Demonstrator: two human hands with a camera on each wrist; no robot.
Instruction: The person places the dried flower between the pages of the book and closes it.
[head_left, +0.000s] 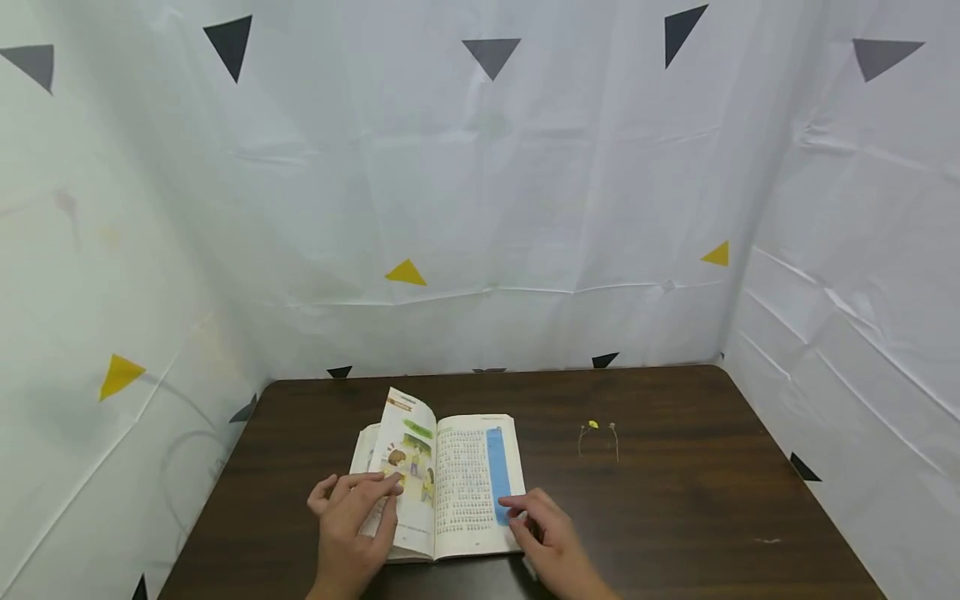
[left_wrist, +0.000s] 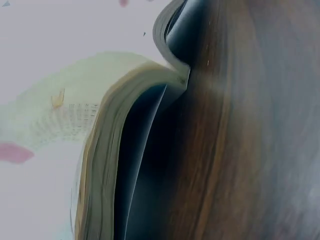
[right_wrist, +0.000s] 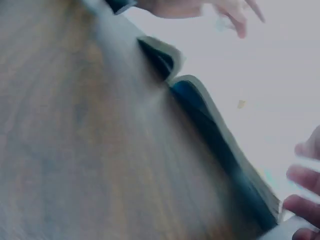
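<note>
A thick book (head_left: 472, 483) lies spread on the dark table, with printed text and a blue strip on its right page. One illustrated leaf (head_left: 408, 462) stands partly raised over the left side. My left hand (head_left: 354, 521) is at this leaf, its slightly bent fingers over the lower pictures. My right hand (head_left: 551, 537) rests by the right page's outer edge, fingertips on the blue strip. In the right wrist view, its fingers (right_wrist: 304, 177) are loosely spread beside the book (right_wrist: 220, 135). The left wrist view shows the book's page edges (left_wrist: 107, 150) but no hand.
Two small thin stems lie on the table (head_left: 690, 492) right of the book, one bearing a yellow flower (head_left: 593, 424). White cloth (head_left: 525, 208) with black, grey and yellow triangles hangs behind the table and on both sides.
</note>
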